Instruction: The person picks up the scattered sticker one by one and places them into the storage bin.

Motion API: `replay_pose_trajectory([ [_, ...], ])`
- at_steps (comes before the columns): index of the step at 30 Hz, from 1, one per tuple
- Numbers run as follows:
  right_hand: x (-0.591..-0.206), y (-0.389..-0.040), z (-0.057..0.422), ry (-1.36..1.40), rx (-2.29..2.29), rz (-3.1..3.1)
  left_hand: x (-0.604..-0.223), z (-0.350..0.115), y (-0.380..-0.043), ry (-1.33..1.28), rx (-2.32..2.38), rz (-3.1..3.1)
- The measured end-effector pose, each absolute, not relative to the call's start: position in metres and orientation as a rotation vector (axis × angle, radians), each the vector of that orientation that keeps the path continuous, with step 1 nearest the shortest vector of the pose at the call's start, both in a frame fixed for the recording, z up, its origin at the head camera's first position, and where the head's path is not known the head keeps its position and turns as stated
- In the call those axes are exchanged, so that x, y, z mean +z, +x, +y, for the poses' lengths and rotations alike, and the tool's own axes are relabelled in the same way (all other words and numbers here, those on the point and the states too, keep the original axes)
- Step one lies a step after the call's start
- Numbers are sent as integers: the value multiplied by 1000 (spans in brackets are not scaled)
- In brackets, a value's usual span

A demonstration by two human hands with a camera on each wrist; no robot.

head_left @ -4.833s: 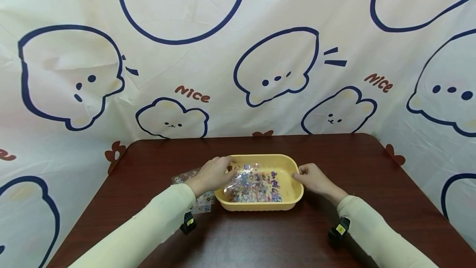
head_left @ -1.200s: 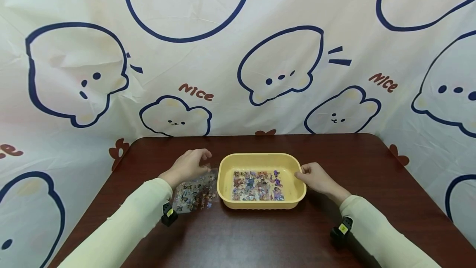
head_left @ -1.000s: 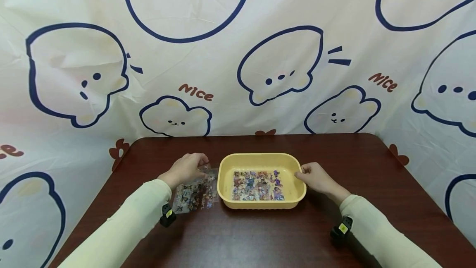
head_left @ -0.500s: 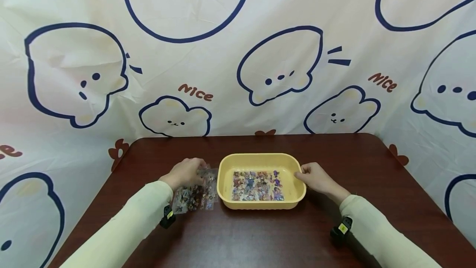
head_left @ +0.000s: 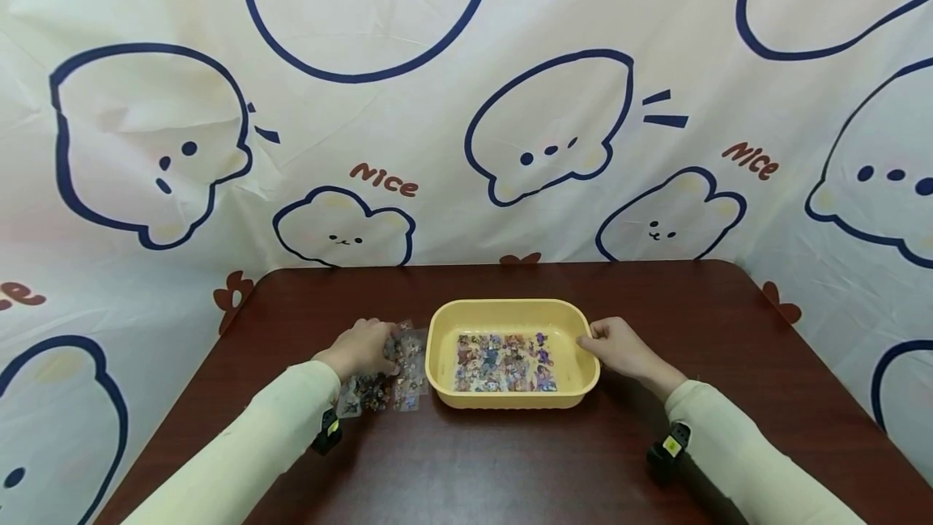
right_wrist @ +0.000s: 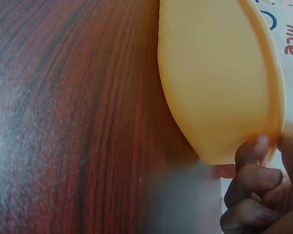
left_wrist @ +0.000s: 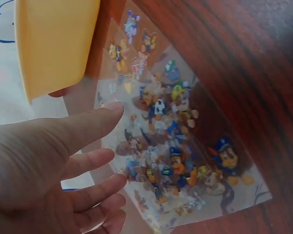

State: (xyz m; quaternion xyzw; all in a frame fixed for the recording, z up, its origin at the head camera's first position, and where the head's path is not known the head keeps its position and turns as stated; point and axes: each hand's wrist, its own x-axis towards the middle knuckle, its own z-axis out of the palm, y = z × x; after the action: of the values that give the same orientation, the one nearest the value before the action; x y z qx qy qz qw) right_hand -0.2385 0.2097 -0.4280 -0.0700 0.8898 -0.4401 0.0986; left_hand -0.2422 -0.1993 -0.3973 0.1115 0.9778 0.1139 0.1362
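My right hand [head_left: 622, 345] pinches the right rim of a yellow plastic basket [head_left: 510, 401], thumb on one side and curled fingers on the other. Inside the basket lie clear sticker sheets [head_left: 503, 363] printed with small colourful figures. Left of it, more transparent sticker sheets [head_left: 411, 363] lie overlapping on the table, and my left hand [head_left: 360, 347] is down at them. In the left wrist view, the thumb and relaxed fingers [left_wrist: 100, 190] overlap the edge of these sheets [left_wrist: 156, 141], with thumb and fingertips apart. Part of the pile is hidden behind that hand in the head view.
The dark reddish wooden table [head_left: 496, 476] has rounded far corners. A white cloth [head_left: 437, 128] with cartoon outlines hangs behind it and along both sides. Black devices with yellow marks sit on both wrists.
My left hand held a clear sheet over the basket earlier. It has moved left, away from the basket, and lowered onto the loose sheets. The right hand stays on the rim.
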Motion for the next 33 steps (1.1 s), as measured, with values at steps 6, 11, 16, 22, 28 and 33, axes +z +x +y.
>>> replay_pose_trajectory([
  [6, -427, -239, 209, -195, -1300, 2630, -402, -199, -243, 310, 301, 2857],
  [11, -426, -237, 209, -197, -1299, 2634, -405, -198, -242, 308, 330, 2862],
  [16, -426, -235, 208, -214, -1295, 2644, -408, -200, -240, 315, 352, 2873],
  [22, -426, -236, 208, -221, -1292, 2651, -410, -203, -239, 323, 352, 2899],
  [28, -427, -237, 210, -222, -1305, 2640, -411, -204, -241, 284, 357, 2899],
  [33, -428, -237, 210, -233, -1308, 2641, -408, -206, -246, 272, 371, 2872],
])
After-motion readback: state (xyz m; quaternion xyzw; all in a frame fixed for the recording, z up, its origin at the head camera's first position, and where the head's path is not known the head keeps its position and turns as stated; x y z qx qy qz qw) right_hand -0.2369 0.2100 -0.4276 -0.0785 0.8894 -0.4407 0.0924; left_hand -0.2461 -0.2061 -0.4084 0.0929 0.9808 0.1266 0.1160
